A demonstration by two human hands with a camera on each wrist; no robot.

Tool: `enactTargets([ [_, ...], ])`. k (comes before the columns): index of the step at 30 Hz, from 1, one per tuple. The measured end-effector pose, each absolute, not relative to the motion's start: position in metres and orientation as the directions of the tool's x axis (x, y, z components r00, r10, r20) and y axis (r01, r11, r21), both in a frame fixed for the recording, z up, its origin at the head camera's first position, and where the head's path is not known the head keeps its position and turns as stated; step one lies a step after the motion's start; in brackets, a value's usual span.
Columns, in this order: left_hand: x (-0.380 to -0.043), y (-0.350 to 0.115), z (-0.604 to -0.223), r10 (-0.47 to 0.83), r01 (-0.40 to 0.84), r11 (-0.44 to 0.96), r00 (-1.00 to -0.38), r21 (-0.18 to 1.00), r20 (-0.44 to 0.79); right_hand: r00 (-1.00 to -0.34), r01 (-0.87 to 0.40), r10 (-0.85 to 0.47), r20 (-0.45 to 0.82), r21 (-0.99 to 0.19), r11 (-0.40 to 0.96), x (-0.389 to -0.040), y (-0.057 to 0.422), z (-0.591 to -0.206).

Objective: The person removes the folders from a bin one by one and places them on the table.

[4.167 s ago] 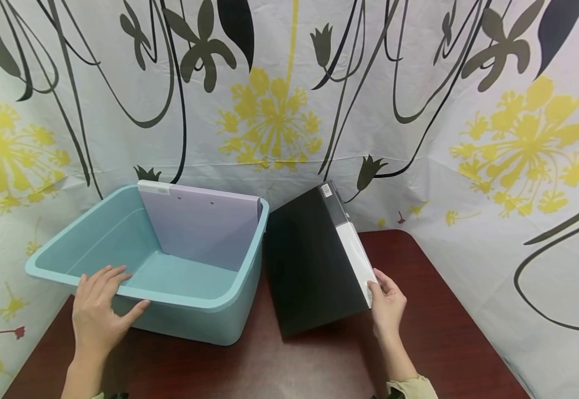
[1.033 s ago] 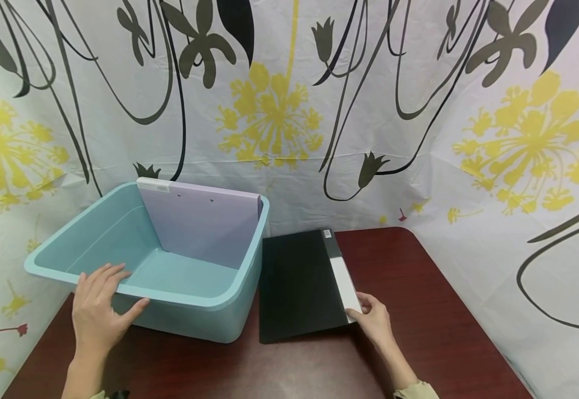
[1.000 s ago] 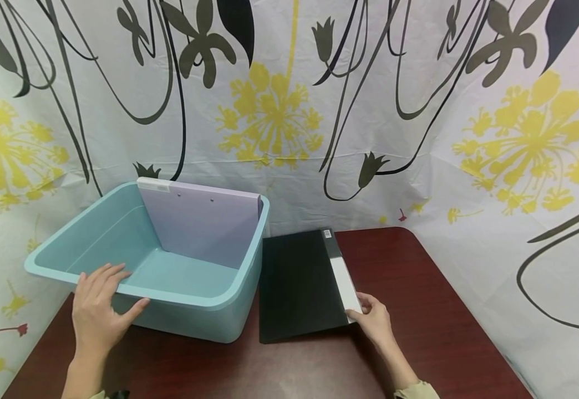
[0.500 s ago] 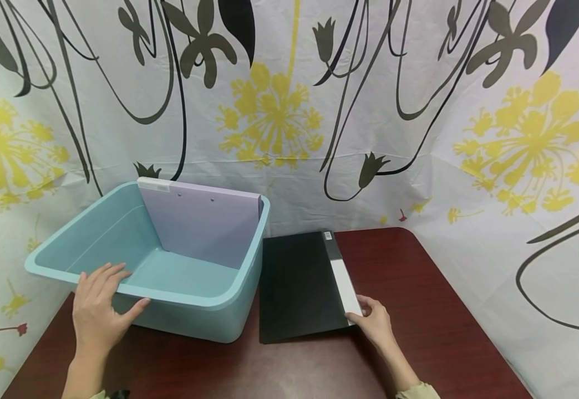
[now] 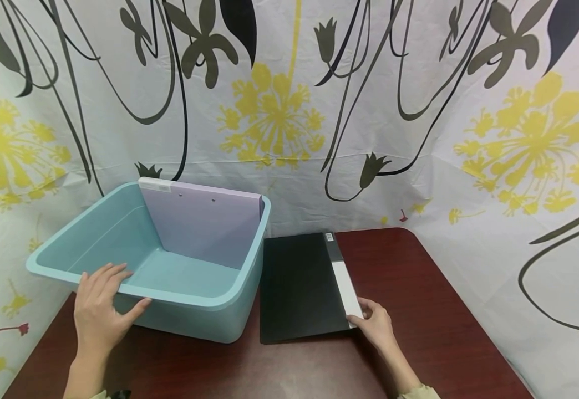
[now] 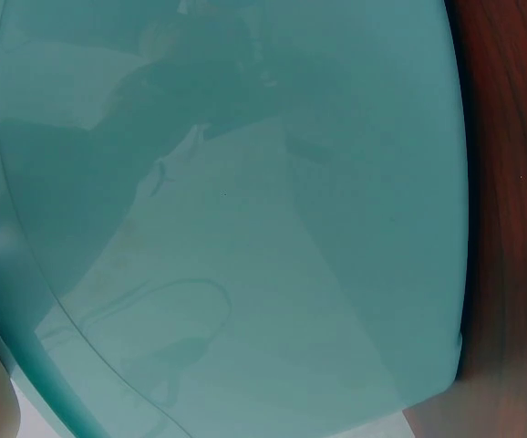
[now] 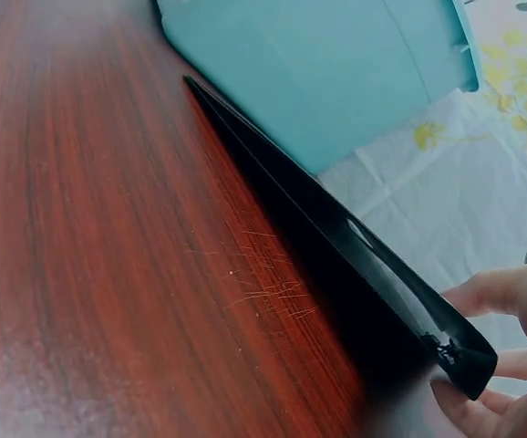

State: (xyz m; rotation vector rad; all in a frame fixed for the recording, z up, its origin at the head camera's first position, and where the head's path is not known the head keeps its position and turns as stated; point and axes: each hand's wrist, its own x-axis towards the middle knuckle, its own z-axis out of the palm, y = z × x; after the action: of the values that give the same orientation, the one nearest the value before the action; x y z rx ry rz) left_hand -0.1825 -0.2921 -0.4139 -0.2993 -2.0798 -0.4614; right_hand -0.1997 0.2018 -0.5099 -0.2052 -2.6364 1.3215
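Note:
My right hand (image 5: 376, 324) pinches the near end of the spine of a black file folder (image 5: 301, 288). The folder's far-left edge is down on the table, and its spine, with a white strip, is raised a little; the right wrist view shows a wedge of space under the folder (image 7: 336, 237). Over the front rim of a light blue plastic tub (image 5: 189, 327), my left hand (image 5: 98, 318) holds on, fingers inside and thumb outside. A lilac folder (image 5: 204, 221) stands upright inside, leaning on the tub's back wall. Mostly the tub's outer wall (image 6: 291, 228) fills the left wrist view.
A dark red wooden table (image 5: 419, 332) lies beneath everything, its right edge slanting away. Behind and at both sides hangs a white cloth (image 5: 419, 127) printed with flowers. The black folder lies close beside the tub's right side.
Since about four seconds ago, the right hand has lowered the black folder from a steep tilt to nearly flat. Over the last second, its spine sinks slightly. The left hand stays put.

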Motion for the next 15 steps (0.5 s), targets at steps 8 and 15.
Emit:
enactTargets([
  [8,-0.182,-0.291,-0.414,0.025,0.386,0.899,-0.516,0.207,0.856,-0.966,0.003,0.198,0.165,-0.761,0.649,-0.193,0.210,-0.497],
  [15,-0.182,-0.291,-0.415,0.025,0.387,0.897,-0.523,0.211,0.852,-0.969,-0.026,0.173,0.175,-0.772,0.635,-0.197,0.212,-0.489],
])
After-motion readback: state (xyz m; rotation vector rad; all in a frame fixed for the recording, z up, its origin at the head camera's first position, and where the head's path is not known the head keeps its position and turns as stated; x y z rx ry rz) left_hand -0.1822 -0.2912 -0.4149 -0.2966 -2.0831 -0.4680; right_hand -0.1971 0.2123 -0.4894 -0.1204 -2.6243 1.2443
